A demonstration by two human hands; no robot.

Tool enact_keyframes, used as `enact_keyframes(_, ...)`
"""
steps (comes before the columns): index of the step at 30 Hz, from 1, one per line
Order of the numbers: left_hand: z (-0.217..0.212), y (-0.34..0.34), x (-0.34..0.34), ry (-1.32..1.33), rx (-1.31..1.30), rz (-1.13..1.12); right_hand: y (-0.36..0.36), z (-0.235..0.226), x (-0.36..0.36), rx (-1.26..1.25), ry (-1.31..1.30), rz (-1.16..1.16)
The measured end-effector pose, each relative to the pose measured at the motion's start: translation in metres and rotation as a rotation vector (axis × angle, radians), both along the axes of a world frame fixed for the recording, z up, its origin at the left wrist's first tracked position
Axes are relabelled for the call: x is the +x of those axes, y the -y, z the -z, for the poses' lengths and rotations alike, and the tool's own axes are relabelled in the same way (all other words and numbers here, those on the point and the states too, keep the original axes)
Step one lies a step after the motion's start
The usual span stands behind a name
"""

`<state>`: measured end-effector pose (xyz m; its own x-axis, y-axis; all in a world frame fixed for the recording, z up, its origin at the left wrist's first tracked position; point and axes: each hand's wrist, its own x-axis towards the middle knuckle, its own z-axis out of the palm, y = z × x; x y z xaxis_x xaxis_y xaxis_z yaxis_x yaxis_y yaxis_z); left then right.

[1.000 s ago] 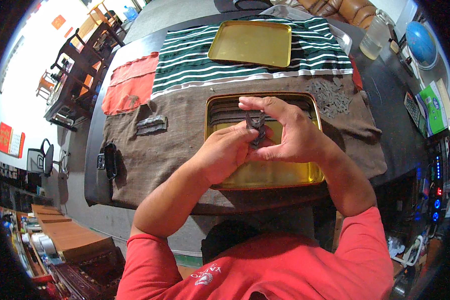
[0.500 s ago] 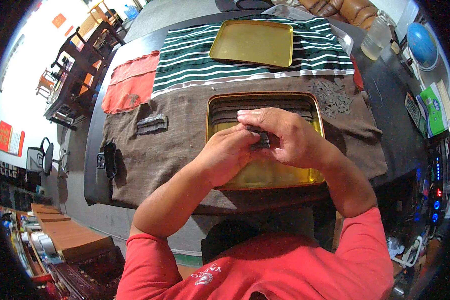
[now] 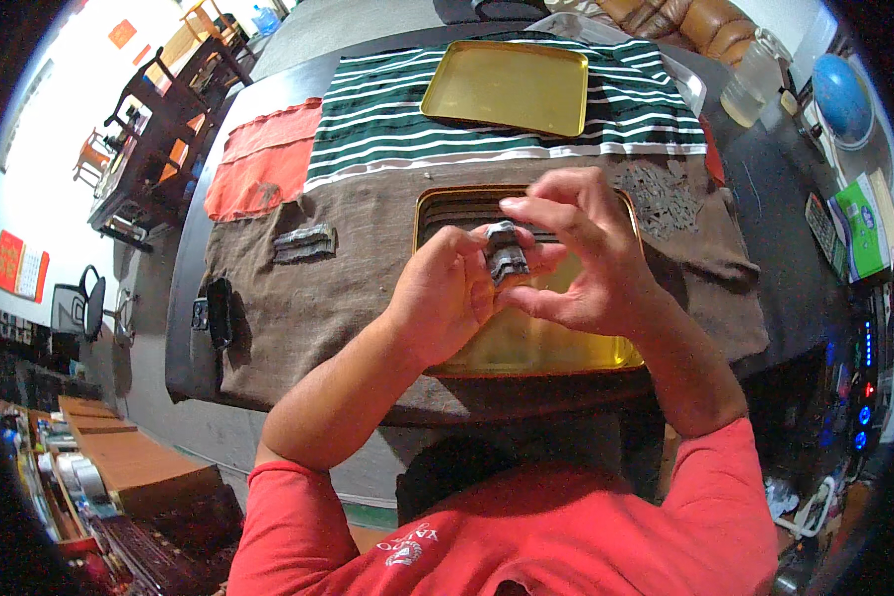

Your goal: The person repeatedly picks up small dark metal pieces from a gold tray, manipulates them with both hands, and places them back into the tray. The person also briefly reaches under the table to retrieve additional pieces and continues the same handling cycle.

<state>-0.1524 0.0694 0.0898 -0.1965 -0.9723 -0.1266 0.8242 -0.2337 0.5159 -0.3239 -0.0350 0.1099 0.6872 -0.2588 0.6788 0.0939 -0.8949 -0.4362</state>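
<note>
A small stack of thin dark-grey strips [image 3: 507,256] stands on edge in my left hand [image 3: 437,293], whose fingers and thumb close round it above the tin. My right hand [image 3: 596,258] is beside the stack, fingers and thumb spread apart; its thumb tip comes near the stack's lower end, and I cannot tell whether it touches. Under both hands lies a gold rectangular tin [image 3: 556,363]. Long dark strips [image 3: 457,204] fill its far side in rows, partly hidden by my hands.
A similar bundle of grey strips [image 3: 305,244] lies left on the brown cloth [image 3: 298,338]. Loose grey pieces [image 3: 661,199] are scattered right of the tin. Farther back, a gold lid [image 3: 507,87] rests on a striped cloth [image 3: 368,129]. A black case [image 3: 219,313] is at the left edge.
My right hand has opened and lifted off the stack, which it was covering along with my left. The stack now shows more fully in my left hand.
</note>
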Motion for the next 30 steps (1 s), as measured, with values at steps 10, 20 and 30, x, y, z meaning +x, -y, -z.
enact_keyframes(10,0.017,0.003,0.003,0.055,-0.015,-0.145,-0.01,0.002,0.0,0.2,-0.233,-0.017)
enact_keyframes(20,0.017,0.004,-0.003,0.138,-0.056,-0.141,-0.012,0.002,0.001,0.566,-0.269,-0.247)
enact_keyframes(30,0.014,-0.003,-0.015,0.151,-0.088,-0.125,-0.012,0.002,0.004,0.256,-0.247,-0.122)
